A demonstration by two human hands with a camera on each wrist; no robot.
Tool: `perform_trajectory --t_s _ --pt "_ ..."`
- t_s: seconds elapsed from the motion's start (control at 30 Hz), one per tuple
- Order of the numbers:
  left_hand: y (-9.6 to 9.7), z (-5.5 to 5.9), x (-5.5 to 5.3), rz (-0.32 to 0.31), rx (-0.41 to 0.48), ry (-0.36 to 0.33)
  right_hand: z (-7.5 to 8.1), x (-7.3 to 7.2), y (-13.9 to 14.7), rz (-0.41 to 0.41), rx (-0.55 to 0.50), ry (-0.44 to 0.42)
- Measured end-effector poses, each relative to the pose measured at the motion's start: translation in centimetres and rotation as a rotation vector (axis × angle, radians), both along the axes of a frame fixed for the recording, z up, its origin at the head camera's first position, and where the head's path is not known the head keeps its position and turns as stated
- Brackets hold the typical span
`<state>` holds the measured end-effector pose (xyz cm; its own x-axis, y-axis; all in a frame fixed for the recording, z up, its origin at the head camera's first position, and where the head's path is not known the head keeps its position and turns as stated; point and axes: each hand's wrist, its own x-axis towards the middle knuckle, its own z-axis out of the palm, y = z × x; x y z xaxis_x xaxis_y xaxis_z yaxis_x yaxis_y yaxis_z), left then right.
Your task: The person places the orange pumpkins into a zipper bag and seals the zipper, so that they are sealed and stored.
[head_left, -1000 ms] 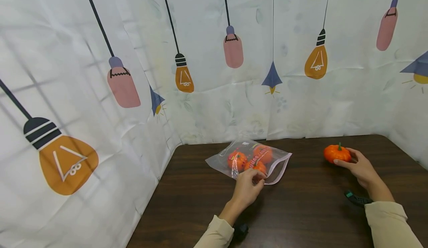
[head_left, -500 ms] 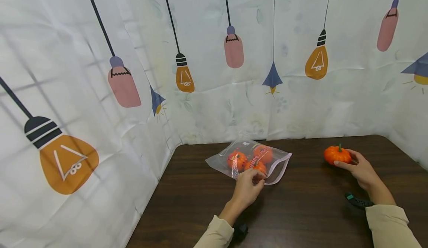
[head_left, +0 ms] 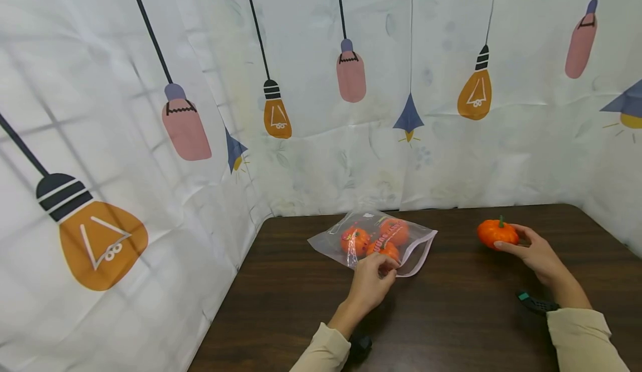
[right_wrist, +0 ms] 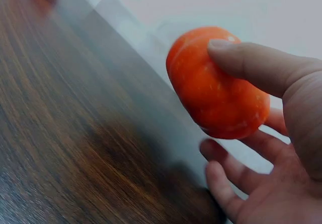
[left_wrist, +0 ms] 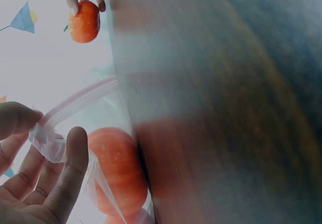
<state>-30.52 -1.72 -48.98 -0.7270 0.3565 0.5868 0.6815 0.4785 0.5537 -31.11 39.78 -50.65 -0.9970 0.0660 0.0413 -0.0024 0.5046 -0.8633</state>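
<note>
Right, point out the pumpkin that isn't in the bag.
It's the pumpkin gripped by the right hand; the other three pumpkins lie inside the clear bag.

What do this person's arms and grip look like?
The left sleeve and right sleeve are beige and creased; left grip and right grip are gloveless. A curved black band, green at one end, shows near the right sleeve; a small black piece, details unclear, near the left.
</note>
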Motion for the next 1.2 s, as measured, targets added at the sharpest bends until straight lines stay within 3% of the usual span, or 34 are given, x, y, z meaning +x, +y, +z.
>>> perform_trajectory --t_s 0.5,0.67,1.2 --pt "-0.2 0.0 -0.3 0.016 0.008 0.021 1.4 -0.8 -3.0 0.218 0.034 0.053" --pt "-0.3 0.0 -0.5 0.009 0.028 -0.005 1.7 -1.0 -4.7 0.3 0.025 0.067" --pt "-0.4 0.1 -0.6 0.018 0.038 -0.027 2.1 -1.9 -9.3 0.557 -0.005 0.038"
